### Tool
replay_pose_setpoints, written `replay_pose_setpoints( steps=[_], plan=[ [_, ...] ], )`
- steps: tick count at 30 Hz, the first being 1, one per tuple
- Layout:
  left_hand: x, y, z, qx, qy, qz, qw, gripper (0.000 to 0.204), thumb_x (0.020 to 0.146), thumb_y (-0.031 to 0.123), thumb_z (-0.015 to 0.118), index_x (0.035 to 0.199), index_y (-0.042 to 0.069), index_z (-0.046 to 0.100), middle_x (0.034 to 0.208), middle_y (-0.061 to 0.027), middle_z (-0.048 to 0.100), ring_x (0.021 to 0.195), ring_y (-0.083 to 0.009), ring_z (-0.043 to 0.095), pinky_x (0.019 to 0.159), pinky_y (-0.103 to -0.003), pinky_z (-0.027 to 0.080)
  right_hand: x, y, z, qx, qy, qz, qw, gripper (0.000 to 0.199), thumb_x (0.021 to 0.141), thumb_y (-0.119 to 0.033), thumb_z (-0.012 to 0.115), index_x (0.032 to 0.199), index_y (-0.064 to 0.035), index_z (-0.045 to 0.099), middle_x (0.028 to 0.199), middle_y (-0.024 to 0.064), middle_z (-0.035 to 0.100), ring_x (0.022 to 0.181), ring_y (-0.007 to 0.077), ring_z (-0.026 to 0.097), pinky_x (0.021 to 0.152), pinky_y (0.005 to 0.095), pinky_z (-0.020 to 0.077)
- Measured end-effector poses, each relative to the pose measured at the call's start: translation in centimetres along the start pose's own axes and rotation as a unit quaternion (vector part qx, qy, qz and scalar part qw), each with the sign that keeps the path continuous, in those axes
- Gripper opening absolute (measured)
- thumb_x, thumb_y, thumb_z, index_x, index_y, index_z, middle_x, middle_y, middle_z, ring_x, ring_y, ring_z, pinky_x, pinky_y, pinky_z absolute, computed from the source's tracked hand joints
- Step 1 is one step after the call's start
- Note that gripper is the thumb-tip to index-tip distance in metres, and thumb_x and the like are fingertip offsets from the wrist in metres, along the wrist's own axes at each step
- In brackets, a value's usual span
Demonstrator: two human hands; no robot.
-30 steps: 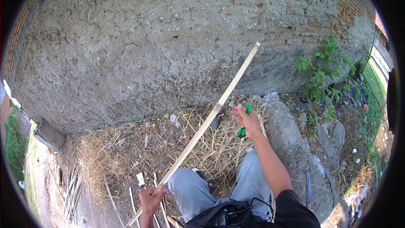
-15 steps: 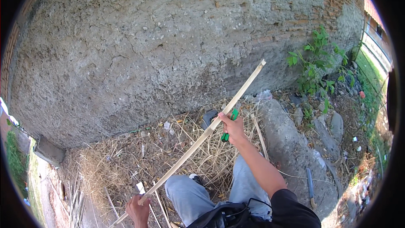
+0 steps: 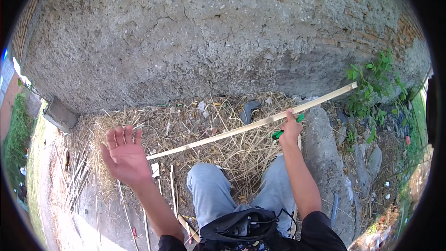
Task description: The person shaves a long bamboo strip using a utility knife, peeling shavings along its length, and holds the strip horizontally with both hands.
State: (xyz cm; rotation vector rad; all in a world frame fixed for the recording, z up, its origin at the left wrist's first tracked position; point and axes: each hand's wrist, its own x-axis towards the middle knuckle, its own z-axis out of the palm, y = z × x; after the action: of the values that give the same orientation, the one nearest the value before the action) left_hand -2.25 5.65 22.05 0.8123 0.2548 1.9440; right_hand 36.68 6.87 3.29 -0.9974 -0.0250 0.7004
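Note:
A long, pale bamboo strip [image 3: 227, 133] slants across in front of me, its far end up to the right by the wall. My right hand [image 3: 291, 129] is closed round it, right of its middle. The same hand also holds a green-and-black tool [image 3: 278, 135], whose ends stick out on both sides of the fist; its kind is hidden. My left hand [image 3: 127, 159] is raised off the strip, palm showing and fingers spread, with nothing in it. The strip's lower left end lies just beside that hand, apart from the fingers.
A rough, crumbling wall [image 3: 186, 51] rises ahead. Dry straw-like shavings [image 3: 237, 158] cover the ground before my knees. A concrete slab [image 3: 320, 153] lies at right, with a narrow blue-grey blade-like piece [image 3: 335, 210] on it. Leafy plant [image 3: 378, 81] at far right; thin strips [image 3: 123, 209] at left.
My left hand has let go of the strip's lower end and come up, opening. The strip has swung flatter, its far end moving right and down, while my right hand keeps hold.

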Motion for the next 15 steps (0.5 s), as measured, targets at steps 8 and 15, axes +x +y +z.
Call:
replay_pose_setpoints(
  steps=[8,15],
  plan=[
    [8.5,13.9,10.2,-0.762,-0.099,-0.017,0.64,0.027,0.093,0.025,0.051,0.081,0.003,0.061,0.073,-0.0061,0.053,0.059,-0.0176,0.056,0.041,-0.033,0.048,1.7,-0.1,-1.8,0.006,0.089,-0.007,0.996,0.016,0.094,-0.019,0.061,0.088,-0.0055,0.059,0.073,0.0056,0.062,0.046,0.0082,0.039,0.04,0.0252,0.0305],
    [1.2,23.5,11.6,-0.871,-0.051,-0.277,0.403,0.017,0.084,0.019,0.064,0.073,0.008,0.06,0.072,-0.0046,0.058,0.053,-0.0151,0.059,0.039,-0.031,0.047,3.7,-0.3,-4.4,0.065,0.129,-0.008,0.99,0.021,0.098,-0.022,0.053,0.094,-0.0013,0.055,0.077,0.0088,0.062,0.046,0.0121,0.043,0.04,0.0273,0.0325]
  ],
)
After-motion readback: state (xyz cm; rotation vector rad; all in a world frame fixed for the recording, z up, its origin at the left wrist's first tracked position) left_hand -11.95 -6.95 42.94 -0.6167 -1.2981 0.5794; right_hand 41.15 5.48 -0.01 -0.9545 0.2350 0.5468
